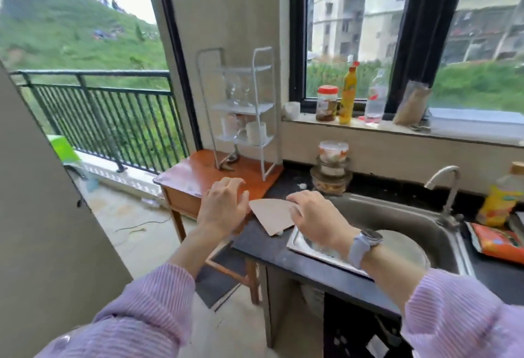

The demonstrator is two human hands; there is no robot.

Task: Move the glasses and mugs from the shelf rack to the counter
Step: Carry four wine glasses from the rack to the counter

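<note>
A white wire shelf rack (262, 108) stands on a small wooden table (195, 176) by the wall. Two clear glasses (237, 92) sit on its middle shelf, and two white mugs (255, 132) on the lower one. The dark counter (272, 247) runs to the right of the table. My left hand (224, 204) hovers over the table's near corner, fingers apart and holding nothing. My right hand (314, 216) rests on a beige sheet of card (269, 214) lying on the counter by the sink's corner; whether it grips the card is unclear.
A steel sink (397, 216) with a tap (448, 184) and a plate inside lies right of the card. Stacked glass containers (331, 170) stand behind it. Bottles and a jar line the window sill (397, 129). A balcony railing is at the left.
</note>
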